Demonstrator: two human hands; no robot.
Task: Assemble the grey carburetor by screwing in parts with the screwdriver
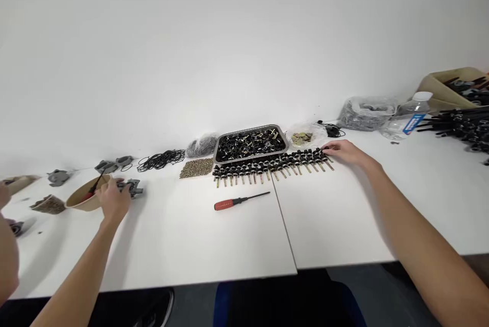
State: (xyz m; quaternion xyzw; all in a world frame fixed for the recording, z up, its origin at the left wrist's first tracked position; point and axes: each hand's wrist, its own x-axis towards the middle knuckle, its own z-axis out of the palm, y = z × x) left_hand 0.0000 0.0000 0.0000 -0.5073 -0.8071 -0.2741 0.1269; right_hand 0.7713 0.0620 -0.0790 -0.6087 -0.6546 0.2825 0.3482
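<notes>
My left hand [113, 202] is beside a beige bowl [84, 206], its fingers closed around a grey cast-metal part [133, 188] that juts out to the right. At the right end of a row of pins with black fittings [263, 166], my right hand [344, 152] pinches the last black-topped pin [325, 152]. The brass-coloured shanks of the row point toward me. A red-handled screwdriver [233, 203] lies in front of the row, touched by neither hand.
Behind the row stands a metal tray [250, 156] of black and brass pieces. Small brass parts [196, 168], black rings [160, 160], bags and a plastic bottle [407, 115] line the wall. Black rods [466, 126] lie at right. Another person's arm [6, 261] is at far left.
</notes>
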